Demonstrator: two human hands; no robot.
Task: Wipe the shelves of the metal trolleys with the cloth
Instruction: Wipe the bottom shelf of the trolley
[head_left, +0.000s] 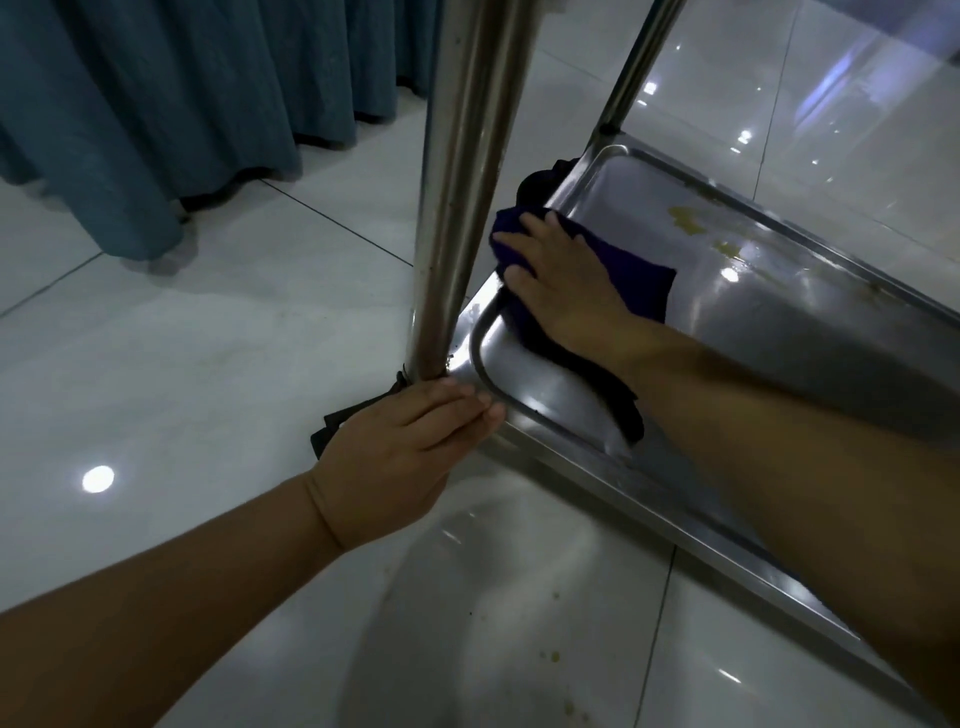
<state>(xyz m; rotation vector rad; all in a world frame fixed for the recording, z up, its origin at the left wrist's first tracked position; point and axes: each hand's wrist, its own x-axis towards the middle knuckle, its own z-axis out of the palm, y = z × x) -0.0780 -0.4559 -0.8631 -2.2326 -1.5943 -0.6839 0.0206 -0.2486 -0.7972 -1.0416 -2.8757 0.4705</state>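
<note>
The bottom shelf (810, 332) of a metal trolley lies low over the floor, a shallow steel tray with a raised rim. My right hand (561, 280) presses a dark blue cloth (634, 275) flat onto the shelf near its left end, fingers spread straight. My left hand (405, 447) holds the shelf's near corner, fingers curled over the rim just beside the upright post (462, 171). Yellowish stains (691, 221) mark the shelf to the right of the cloth.
A second post (634, 67) rises at the far corner. Blue-grey curtains (156, 104) hang to the floor at the back left. Glossy white floor tiles (182, 364) surround the trolley, with small crumbs on the floor at the bottom. A black caster (332, 426) shows under the near corner.
</note>
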